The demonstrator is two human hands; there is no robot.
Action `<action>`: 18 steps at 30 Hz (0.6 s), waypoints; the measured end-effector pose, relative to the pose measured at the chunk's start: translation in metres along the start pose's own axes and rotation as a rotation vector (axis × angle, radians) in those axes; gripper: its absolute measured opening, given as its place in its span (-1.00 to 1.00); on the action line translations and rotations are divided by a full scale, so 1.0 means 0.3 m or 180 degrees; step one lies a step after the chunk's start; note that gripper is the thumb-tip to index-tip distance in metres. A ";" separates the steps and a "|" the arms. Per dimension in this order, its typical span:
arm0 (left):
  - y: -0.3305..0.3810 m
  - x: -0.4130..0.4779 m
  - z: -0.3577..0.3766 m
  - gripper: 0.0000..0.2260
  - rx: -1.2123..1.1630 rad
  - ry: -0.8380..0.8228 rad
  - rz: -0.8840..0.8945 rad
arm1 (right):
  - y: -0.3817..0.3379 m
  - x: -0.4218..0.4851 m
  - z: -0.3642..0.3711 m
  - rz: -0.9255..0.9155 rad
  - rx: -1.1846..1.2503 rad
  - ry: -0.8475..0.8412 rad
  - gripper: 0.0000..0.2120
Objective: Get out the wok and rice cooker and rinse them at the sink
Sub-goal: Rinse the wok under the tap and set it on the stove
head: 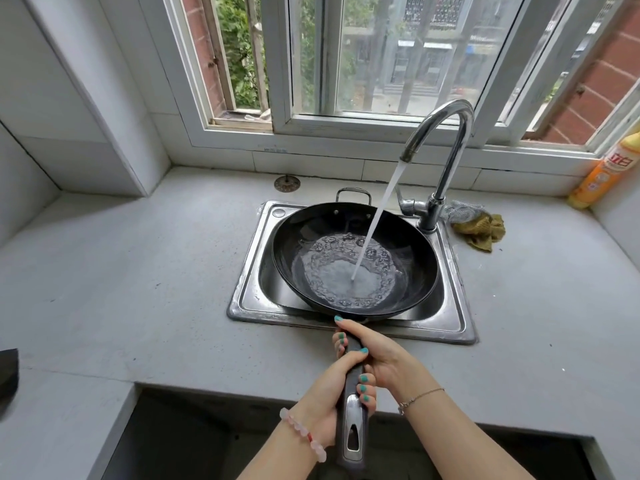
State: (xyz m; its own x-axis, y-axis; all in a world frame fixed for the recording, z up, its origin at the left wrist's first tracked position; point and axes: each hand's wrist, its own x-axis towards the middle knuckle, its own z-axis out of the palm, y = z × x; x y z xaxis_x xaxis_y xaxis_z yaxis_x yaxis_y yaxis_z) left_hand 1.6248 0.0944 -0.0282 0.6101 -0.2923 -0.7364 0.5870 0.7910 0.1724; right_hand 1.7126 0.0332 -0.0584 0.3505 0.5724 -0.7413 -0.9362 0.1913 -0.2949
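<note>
A black wok (311,233) sits over the steel sink (460,323), its long handle pointing toward me. Water runs from the chrome tap (446,140) into the wok, and a foamy pool has gathered at its bottom. My left hand (329,400) grips the handle low down, near its metal end. My right hand (374,348) wraps the same handle higher up, close to the wok's rim. A small loop handle shows at the wok's far side. No rice cooker is in view.
A grey stone counter (138,289) surrounds the sink. A yellow-brown cloth (481,230) lies right of the tap, with an orange detergent bottle (602,174) in the right corner. A round drain strainer (286,183) lies behind the sink. The window (381,57) runs along the back wall.
</note>
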 end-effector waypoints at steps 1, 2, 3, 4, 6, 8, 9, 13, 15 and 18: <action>-0.001 -0.003 -0.002 -0.72 0.0008 0.0015 0.0005 | 0.001 0.004 0.001 0.0084 0.0091 -0.0050 -0.74; -0.001 -0.010 -0.004 -0.75 0.0016 0.0037 0.0005 | 0.002 0.009 0.003 0.0165 0.0194 -0.0125 -0.75; 0.001 -0.017 -0.007 -0.77 0.0031 0.0081 0.0006 | 0.003 0.015 0.005 0.0232 0.0302 -0.0214 -0.79; 0.004 -0.027 -0.009 -0.78 0.0066 0.0143 0.0013 | 0.003 0.023 0.006 0.0286 0.0410 -0.0291 -0.82; 0.011 -0.041 -0.014 -0.75 0.0236 0.0279 0.0034 | 0.004 0.038 0.012 0.0399 0.0602 -0.0391 -0.80; 0.014 -0.045 -0.013 -0.68 0.0518 0.0383 0.0045 | 0.006 0.045 0.026 0.0462 0.0743 -0.0392 -0.70; 0.012 -0.042 -0.011 -0.66 0.0680 0.0448 0.0078 | 0.006 0.045 0.034 0.0445 0.0765 -0.0373 -0.66; -0.014 -0.011 -0.002 -0.62 0.1069 0.0651 0.0329 | 0.003 0.051 0.026 0.0391 0.0632 -0.0286 -0.56; -0.019 0.003 -0.005 -0.61 0.1176 0.0705 0.0400 | 0.007 0.060 0.019 0.0306 0.0486 -0.0147 -0.50; -0.012 0.009 -0.018 -0.61 0.1242 0.0716 0.0353 | 0.021 0.060 0.022 0.0092 0.0155 0.0095 -0.57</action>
State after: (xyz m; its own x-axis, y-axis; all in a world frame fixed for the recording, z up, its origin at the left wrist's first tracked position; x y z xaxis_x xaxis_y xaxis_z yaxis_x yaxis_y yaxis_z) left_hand 1.6215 0.0935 -0.0344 0.5752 -0.0594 -0.8159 0.7075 0.5368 0.4597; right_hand 1.7127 0.0499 -0.0696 0.3231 0.5545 -0.7669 -0.9459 0.2140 -0.2438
